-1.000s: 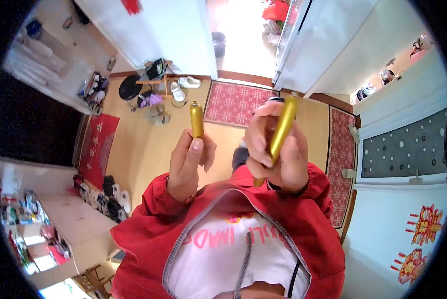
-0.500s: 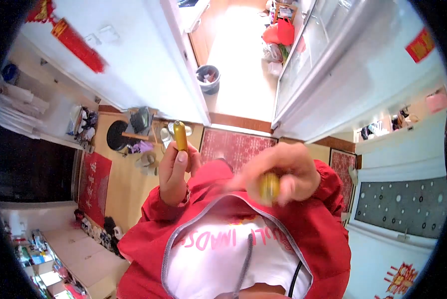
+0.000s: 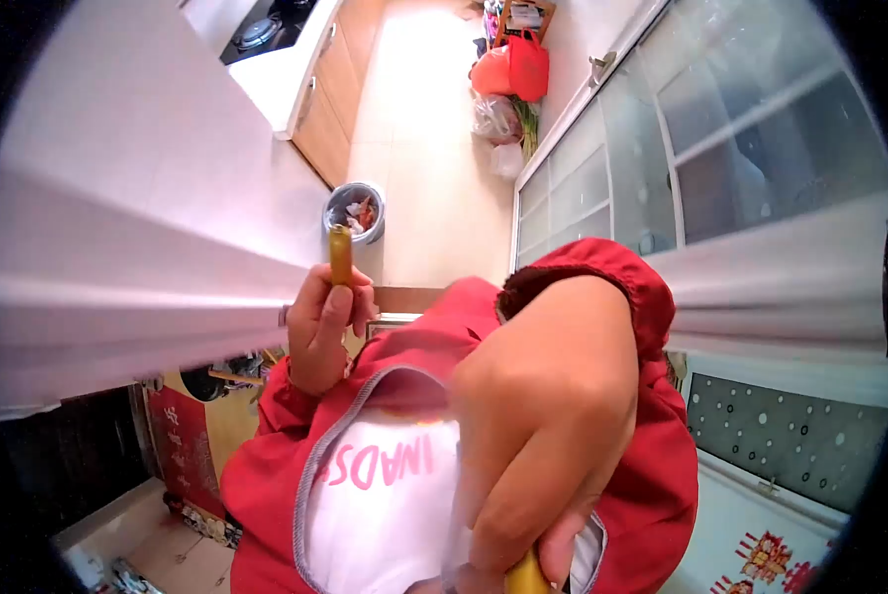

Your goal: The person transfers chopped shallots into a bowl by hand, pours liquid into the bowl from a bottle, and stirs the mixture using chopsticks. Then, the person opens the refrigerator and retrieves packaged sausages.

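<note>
My left hand (image 3: 323,322) is closed around a slim yellow-brown cylinder (image 3: 340,259), held upright with thumb and fingers at its lower part. Its exact kind is unclear. Large in the foreground, my right hand (image 3: 553,416) is raised close to the camera with its fingers curled downward. A second yellow piece (image 3: 528,574) shows between those fingers at the bottom edge; most of it is hidden. Both arms wear red sleeves.
A grey bin (image 3: 380,223) with waste inside stands by the doorway, beyond my left hand. Wooden cabinets (image 3: 325,129) line the left, below a counter with a stove (image 3: 266,30). Red bags (image 3: 513,69) sit on the right, beside a glass sliding door (image 3: 662,148).
My view has moved forward toward the doorway. My right hand has come up and closer to the camera with its yellow piece. The left hand still holds its cylinder upright.
</note>
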`<action>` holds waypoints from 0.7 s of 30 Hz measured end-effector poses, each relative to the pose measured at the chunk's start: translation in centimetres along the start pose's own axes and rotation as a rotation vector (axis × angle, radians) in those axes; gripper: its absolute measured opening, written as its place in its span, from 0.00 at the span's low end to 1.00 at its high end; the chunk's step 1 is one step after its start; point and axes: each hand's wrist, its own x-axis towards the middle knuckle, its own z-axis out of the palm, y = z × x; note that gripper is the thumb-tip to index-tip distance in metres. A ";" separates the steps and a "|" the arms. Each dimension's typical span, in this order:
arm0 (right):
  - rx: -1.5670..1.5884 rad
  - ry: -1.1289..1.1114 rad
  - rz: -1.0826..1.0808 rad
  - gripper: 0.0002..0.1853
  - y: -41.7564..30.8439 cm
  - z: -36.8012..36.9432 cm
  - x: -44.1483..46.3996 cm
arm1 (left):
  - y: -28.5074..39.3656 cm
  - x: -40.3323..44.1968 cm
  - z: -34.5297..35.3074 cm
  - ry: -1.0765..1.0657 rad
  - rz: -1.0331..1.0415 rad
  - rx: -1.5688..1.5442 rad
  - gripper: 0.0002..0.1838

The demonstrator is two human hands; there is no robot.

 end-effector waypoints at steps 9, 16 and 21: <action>0.166 -0.093 -0.041 0.16 -2.1 -28.1 -6.3 | -4.3 25.6 -1.3 0.253 -0.021 -0.051 0.20; 0.163 -0.088 -0.011 0.15 -5.8 -49.3 -8.7 | -4.9 45.0 -2.0 0.220 -0.008 -0.039 0.22; 0.121 -0.054 0.008 0.15 -7.1 -63.9 -10.5 | -6.8 58.7 -4.3 0.293 -0.058 -0.060 0.22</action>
